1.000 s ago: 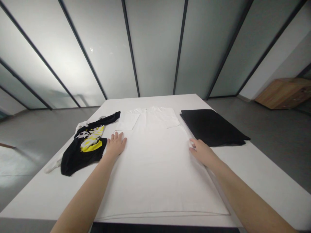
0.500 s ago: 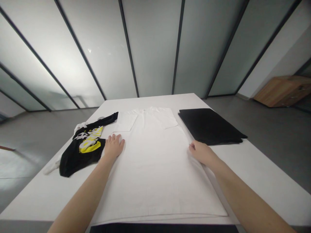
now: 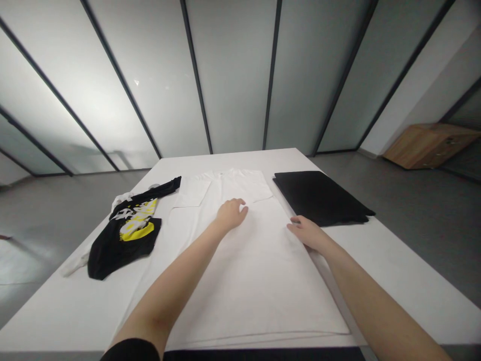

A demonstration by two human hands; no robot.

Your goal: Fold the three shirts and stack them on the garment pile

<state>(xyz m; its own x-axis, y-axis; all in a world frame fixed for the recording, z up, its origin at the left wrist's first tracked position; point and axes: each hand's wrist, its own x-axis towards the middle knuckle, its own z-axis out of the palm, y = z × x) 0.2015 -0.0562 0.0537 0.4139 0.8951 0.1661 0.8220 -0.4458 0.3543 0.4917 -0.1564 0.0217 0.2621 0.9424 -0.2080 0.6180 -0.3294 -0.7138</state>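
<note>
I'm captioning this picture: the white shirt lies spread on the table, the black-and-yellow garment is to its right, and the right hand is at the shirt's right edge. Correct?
Not quite: the head view shows the black-and-yellow garment to the left of the white shirt. The rest stands: the shirt lies spread on the table, the right hand at its right edge.

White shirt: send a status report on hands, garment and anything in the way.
Left hand open above white shirt. Right hand at its right edge, grip unclear. Shirt spread out; printed top left, black cloth right.
</note>
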